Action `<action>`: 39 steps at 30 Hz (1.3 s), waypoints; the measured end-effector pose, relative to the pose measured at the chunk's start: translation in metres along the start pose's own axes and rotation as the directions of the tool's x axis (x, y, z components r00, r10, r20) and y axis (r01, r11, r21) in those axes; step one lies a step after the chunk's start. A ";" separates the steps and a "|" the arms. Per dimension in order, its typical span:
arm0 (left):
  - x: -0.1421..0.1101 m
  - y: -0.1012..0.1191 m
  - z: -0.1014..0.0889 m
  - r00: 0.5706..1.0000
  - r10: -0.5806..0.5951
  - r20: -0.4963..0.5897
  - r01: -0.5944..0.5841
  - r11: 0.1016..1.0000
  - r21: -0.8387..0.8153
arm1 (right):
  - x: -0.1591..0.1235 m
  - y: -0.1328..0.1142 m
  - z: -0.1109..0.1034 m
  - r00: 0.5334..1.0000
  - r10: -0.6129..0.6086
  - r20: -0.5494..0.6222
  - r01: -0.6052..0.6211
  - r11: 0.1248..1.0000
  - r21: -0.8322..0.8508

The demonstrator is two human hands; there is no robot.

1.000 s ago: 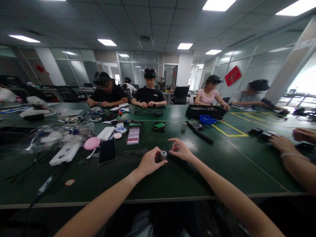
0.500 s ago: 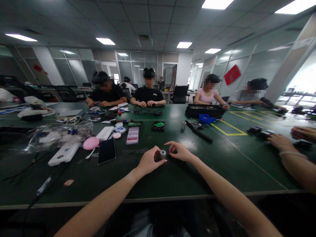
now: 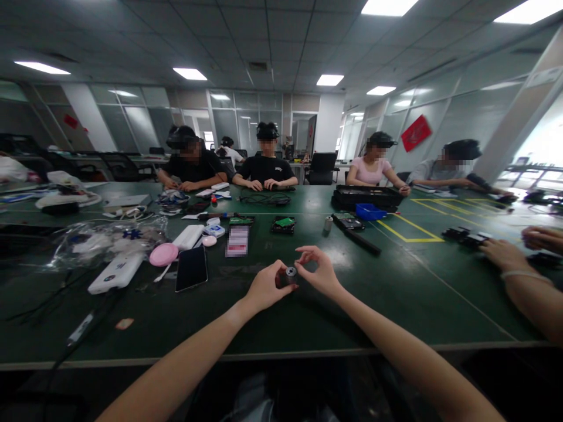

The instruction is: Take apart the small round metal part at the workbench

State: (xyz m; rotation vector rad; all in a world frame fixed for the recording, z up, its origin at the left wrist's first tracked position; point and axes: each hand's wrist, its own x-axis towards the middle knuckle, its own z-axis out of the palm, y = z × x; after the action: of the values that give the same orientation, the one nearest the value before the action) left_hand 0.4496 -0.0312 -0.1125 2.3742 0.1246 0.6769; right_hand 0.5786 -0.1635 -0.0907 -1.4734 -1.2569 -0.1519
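Note:
Low over the table in the middle of the view, a small silver metal cylinder (image 3: 291, 275) that looks like a little motor stands upright. My left hand (image 3: 266, 287) is closed around it, thumb on the near side and fingers on the far side. Its top face shows dark openings. My right hand (image 3: 320, 272) is just to the right, thumb and index finger brought together in a pinch at the cylinder's upper edge. Whatever that pinch holds, if anything, is too small to make out. Beyond my hands lies a hard drive with a green circuit board (image 3: 284, 224).
A second silver cylinder (image 3: 328, 223) stands near another drive (image 3: 348, 221) and a black bar (image 3: 363, 241). To the left are a dark tablet (image 3: 192, 269), a pink disc (image 3: 163, 255) and a white power bank (image 3: 115, 273). Co-workers sit around; a person's hand (image 3: 501, 257) rests at right.
My right hand has moved left and slightly up, its fingertips closing to a pinch at the cylinder's top. My left hand keeps its hold in the same place.

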 end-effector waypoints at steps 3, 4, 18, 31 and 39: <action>0.000 0.000 -0.001 1.000 0.000 0.004 0.000 1.000 0.010 | -0.003 -0.001 0.006 0.995 -0.025 0.094 0.024 1.000 0.015; 0.001 -0.001 -0.001 1.000 0.000 0.004 0.000 1.000 0.013 | -0.003 0.000 0.007 0.995 -0.025 0.097 0.024 1.000 0.012; 0.001 -0.003 0.001 1.000 0.008 0.003 -0.008 1.000 0.029 | -0.002 -0.003 0.006 0.979 0.047 0.199 -0.077 0.986 0.149; 0.001 -0.004 0.001 1.000 0.019 -0.001 -0.019 0.999 0.047 | -0.001 -0.009 0.002 0.982 0.008 0.187 -0.010 1.000 0.008; 0.001 0.000 -0.001 1.000 0.002 0.009 -0.002 1.000 0.004 | -0.002 -0.004 0.001 0.986 -0.010 0.167 0.011 1.000 -0.001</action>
State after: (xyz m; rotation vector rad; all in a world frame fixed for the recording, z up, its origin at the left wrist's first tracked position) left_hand 0.4498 -0.0307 -0.1116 2.3809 0.1195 0.6671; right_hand 0.5744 -0.1647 -0.0898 -1.5062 -1.3994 -0.0372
